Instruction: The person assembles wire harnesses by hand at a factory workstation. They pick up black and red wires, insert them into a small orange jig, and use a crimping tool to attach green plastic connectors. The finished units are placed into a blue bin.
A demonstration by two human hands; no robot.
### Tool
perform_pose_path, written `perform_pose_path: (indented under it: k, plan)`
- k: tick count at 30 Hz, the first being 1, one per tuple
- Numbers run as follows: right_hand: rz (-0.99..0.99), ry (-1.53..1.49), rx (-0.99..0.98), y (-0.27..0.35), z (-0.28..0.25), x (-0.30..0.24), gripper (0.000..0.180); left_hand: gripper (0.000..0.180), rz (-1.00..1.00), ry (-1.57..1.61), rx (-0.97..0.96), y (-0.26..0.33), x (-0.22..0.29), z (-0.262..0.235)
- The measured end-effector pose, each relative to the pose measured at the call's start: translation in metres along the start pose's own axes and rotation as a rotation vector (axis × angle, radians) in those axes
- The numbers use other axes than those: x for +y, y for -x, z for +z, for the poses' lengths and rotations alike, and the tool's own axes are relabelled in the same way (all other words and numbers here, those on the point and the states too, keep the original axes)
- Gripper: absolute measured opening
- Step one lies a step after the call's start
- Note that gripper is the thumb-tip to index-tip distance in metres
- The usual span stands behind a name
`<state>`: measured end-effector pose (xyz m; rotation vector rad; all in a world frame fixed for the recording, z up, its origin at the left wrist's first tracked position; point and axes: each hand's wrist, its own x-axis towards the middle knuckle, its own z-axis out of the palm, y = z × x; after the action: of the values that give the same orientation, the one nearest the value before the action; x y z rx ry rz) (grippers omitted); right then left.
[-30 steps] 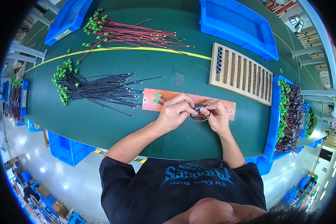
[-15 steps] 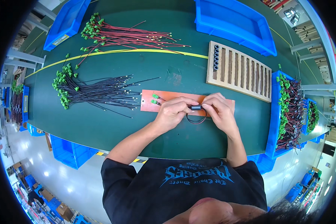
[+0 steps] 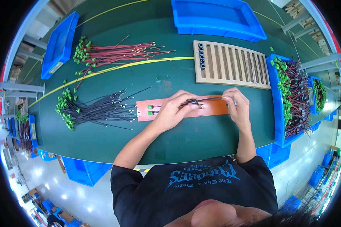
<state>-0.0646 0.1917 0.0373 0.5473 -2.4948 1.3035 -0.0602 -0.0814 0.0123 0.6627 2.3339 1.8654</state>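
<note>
My left hand [image 3: 173, 109] is closed round a short black cylinder [image 3: 193, 102] that looks like a ferrite core. Dark wires [image 3: 213, 99] run out of it, stretched to my right hand [image 3: 236, 106], whose fingers pinch them. Both hands are over an orange board [image 3: 143, 116] lying flat on the table. At its left end sit two green connectors [image 3: 150, 112], with their wires leading under my left hand. Some small metal ends show on the board between the hands. My left palm hides the board's middle.
Left lie bundles of black wires [image 3: 102, 108] and red wires [image 3: 121, 53] with green connectors. A wooden slotted rack [image 3: 231, 80] holds several black cores [image 3: 201, 55]. Blue trays [image 3: 219, 32] stand at the back; a blue bin [image 3: 279, 138] of wired connectors stands right.
My hands have moved apart; my right hand has drawn the wires out rightward, and the loop under the cylinder is gone. The whole view has shifted and turned slightly.
</note>
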Motion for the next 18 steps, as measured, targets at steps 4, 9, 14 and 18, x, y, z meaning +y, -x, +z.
perform_pose_path:
  k: [4, 9, 14, 18]
  plan:
    - [-0.048, -0.072, 0.043, -0.002, 0.002, -0.006, 0.006, 0.019, -0.028, 0.068, -0.081, -0.024, 0.003, 0.013]
    - [0.106, -0.498, 0.098, 0.012, 0.017, 0.009, 0.011, 0.014, -0.248, 0.338, -0.048, -0.016, -0.011, 0.024]
    - [0.225, -0.654, 0.026, 0.017, 0.023, 0.011, 0.013, 0.013, -0.215, 0.279, -0.083, -0.011, -0.009, 0.027]
    - [0.471, -0.987, 0.102, 0.015, 0.027, 0.003, 0.013, 0.011, -0.178, 0.234, -0.079, -0.010, -0.005, 0.026]
